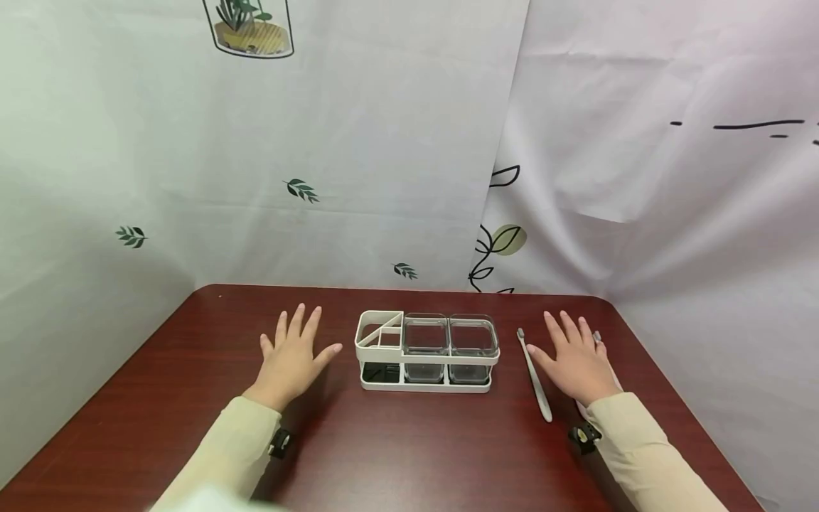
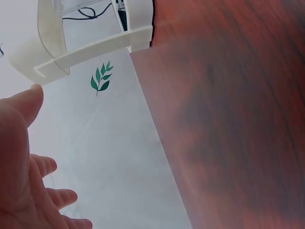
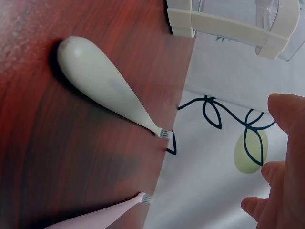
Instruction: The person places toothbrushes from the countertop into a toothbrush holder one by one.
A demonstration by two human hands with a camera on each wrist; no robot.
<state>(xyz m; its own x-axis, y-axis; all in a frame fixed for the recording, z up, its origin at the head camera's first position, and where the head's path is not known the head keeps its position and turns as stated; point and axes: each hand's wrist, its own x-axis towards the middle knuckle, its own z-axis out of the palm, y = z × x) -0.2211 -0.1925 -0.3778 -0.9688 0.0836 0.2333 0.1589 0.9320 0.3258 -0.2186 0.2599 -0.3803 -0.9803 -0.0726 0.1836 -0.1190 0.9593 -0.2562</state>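
Head view shows both hands flat on the bench [image 1: 409, 455], fingers spread and straight, holding nothing: the left hand [image 1: 291, 359] lies just left of a white rack [image 1: 384, 380], the right hand [image 1: 576, 359] well to its right. A grey toothbrush [image 1: 534, 377] lies on the bench between rack and right hand, just beside the thumb, head pointing away from the person; whether it touches the thumb cannot be told. At the right hand's outer edge a pale handle shows in part under the hand. The rack holds two clear square cups [image 1: 451, 345] side by side in its middle and right bays; both appear empty. Its left bay is split by white dividers into small slots, with a dark item on the lower tier that is too small to identify. Right wrist view shows what the head view hides: a second, pinkish toothbrush [image 3: 95, 217] lying near the grey one [image 3: 102, 88], bristle ends of both towards the bench edge, with the rack frame [image 3: 224, 24] above and curved fingertips [image 3: 286, 114] at the right. Left wrist view shows only the open palm [image 2: 19, 157], the rack's corner [image 2: 90, 50] near the thumb tip, and bare bench [image 2: 228, 119].
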